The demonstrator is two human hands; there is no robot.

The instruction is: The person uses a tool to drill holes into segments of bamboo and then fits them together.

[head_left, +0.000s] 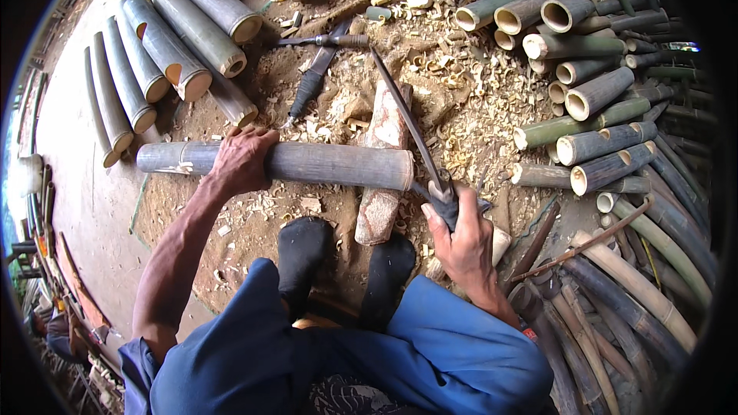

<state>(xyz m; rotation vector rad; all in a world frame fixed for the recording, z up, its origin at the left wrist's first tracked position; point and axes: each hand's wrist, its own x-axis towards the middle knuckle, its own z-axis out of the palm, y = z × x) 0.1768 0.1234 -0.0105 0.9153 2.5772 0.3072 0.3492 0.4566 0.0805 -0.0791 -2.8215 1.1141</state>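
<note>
My left hand (244,158) wraps over a dark grey bamboo tube (338,163) lying crosswise in front of me. The tube rests across a pale, reddish log block (378,215) on the ground, near its right end. In my right hand (463,244), closed around the dark handle, is a long narrow-bladed knife (411,119). Its blade points up and to the left, just beyond the tube's right end. Farther off lie a second knife with a black wrapped handle (307,94) and a tool with a wooden handle (350,41), crossing each other.
Cut bamboo tubes (173,58) lie in rows at the far left, and more bamboo pieces (596,92) are heaped on the right. Shavings (453,84) cover the brown sacking. My dark-socked feet (305,255) are close to the block. Another person (61,336) appears at the lower left edge.
</note>
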